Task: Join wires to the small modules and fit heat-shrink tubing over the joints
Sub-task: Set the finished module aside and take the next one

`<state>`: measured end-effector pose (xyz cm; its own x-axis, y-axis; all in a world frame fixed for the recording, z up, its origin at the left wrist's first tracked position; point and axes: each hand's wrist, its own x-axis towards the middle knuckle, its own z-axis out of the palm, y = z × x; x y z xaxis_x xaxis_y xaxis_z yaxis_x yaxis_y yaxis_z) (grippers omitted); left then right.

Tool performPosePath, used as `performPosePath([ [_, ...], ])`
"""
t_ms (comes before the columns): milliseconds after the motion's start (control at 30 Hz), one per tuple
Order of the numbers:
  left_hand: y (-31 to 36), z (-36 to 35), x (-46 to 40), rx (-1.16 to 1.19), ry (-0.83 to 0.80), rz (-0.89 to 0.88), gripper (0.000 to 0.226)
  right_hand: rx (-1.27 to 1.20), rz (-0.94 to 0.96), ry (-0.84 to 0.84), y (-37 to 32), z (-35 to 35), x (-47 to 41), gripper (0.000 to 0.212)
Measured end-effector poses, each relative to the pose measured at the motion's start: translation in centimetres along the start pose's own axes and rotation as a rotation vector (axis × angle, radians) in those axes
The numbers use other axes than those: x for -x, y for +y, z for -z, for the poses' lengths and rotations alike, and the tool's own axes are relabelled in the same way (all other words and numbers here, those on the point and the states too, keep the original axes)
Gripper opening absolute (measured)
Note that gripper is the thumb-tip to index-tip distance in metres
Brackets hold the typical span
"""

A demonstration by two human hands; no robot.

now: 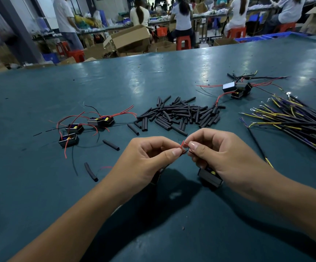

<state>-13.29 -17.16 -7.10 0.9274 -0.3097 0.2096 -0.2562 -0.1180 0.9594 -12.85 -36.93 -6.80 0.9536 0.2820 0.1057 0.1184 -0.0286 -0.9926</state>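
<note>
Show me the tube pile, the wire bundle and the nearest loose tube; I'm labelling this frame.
tube pile [179, 115], head view, middle of the heap
wire bundle [302, 120], head view, middle of the strands
nearest loose tube [91, 172], head view, mid-length

Beyond the far edge of my dull teal worktable [115, 82], open brown cardboard boxes [132, 37] sit on the floor beside red plastic stools [183, 42]. Blue plastic crates [263, 37] stand near the table's far right corner. People in pale shirts [181, 16] work at long benches, backs toward me.
</note>
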Motion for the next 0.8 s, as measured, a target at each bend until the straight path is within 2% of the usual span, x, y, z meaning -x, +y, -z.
performPosePath([
  [367, -0.20, -0.26, 0.09, 0.015, -0.027, 0.032, 0.013, -0.159, -0.041, -0.011, 0.15, -0.26, 0.02, 0.011],
  [633, -0.26, -0.15, 0.36, -0.003, -0.030, 0.008, 0.013, 0.049, 0.047, 0.007, -0.08, -0.14, 0.59, 0.012],
  [800, -0.39, -0.08, 0.39, -0.051, -0.006, -0.006, 0.012, 0.294, 0.184, 0.044, -0.19, -0.05, 0.56, 0.015],
])
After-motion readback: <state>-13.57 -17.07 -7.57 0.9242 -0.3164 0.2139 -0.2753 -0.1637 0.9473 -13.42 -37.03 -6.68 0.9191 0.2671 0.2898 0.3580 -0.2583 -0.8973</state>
